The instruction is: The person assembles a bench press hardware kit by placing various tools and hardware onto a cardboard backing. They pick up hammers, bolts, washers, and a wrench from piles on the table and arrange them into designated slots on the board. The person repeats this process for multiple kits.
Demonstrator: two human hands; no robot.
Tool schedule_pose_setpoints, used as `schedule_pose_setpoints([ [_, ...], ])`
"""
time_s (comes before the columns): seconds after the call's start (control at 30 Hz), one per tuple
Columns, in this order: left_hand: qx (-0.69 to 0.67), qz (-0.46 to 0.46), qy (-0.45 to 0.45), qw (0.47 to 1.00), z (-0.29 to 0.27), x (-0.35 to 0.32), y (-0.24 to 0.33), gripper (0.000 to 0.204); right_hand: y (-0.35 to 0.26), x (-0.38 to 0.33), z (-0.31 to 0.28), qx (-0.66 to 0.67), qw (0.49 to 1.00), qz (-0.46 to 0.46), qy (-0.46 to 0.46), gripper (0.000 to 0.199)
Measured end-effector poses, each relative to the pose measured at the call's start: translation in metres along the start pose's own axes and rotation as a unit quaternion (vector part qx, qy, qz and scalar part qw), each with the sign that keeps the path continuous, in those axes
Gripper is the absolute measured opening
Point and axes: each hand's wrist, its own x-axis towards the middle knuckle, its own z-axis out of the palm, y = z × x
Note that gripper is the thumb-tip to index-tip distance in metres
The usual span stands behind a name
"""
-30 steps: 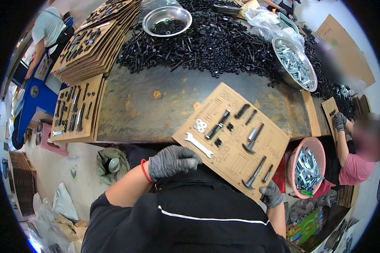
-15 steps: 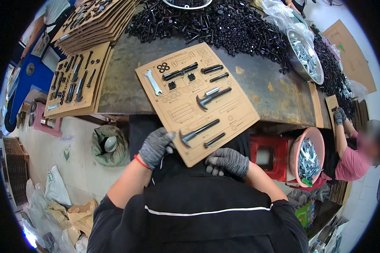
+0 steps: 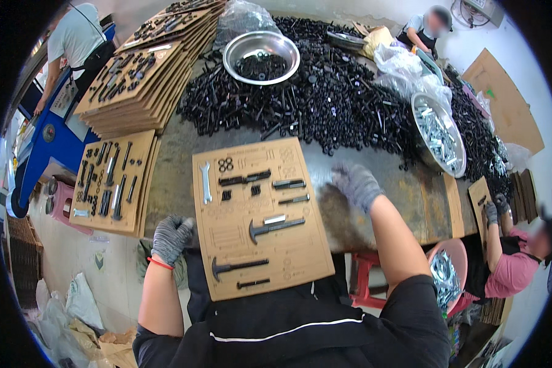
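Observation:
A cardboard board (image 3: 276, 264) lies in front of me, its near part jutting past the table edge over my lap. Fixed on it are a silver open-end wrench (image 3: 206, 183), black rings (image 3: 226, 164), black bolts (image 3: 244, 177), a silver sleeve (image 3: 275, 219) and two black T-shaped pieces (image 3: 277, 229). My left hand (image 3: 173, 238), in a grey glove, is beside the board's left edge with its fingers curled closed; whatever may be in them is hidden. My right hand (image 3: 357, 186), also gloved, is over the table right of the board, fingers stretched out and slightly blurred.
A large heap of black bolts and nuts (image 3: 325, 92) covers the table's back, with a steel bowl (image 3: 261, 58) on it. Filled boards (image 3: 122, 116) are stacked at left. Another steel bowl (image 3: 438, 135) holds silver parts at right. Co-workers are at right, far right and far left.
The board has turned straighter and lies further left and lower in view. My right hand left its near edge and reached forward right; my left hand moved away to the left.

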Motion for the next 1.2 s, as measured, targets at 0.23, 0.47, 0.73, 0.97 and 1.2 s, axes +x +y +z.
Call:
schedule_pose_setpoints([
  [0.23,0.310,-0.011,0.249,0.918,0.040,0.087,0.011,0.027,-0.027,0.223,-0.032,-0.209,0.947,-0.114,0.214,0.042],
  [0.47,0.280,-0.005,0.263,0.923,0.040,0.082,0.020,0.027,-0.071,0.358,-0.053,-0.157,0.987,0.019,0.022,0.054],
  [0.73,0.286,-0.022,0.272,0.919,0.040,0.080,0.012,0.028,-0.072,0.358,-0.043,-0.226,0.974,-0.019,0.017,0.060],
  [0.97,0.283,-0.036,0.259,0.923,0.041,0.083,0.013,0.028,-0.052,0.318,-0.044,-0.300,0.947,-0.100,0.064,0.050],
  [1.2,0.295,-0.047,0.237,0.924,0.037,0.085,0.016,0.028,-0.048,0.277,-0.033,-0.326,0.933,-0.147,0.042,0.041],
])
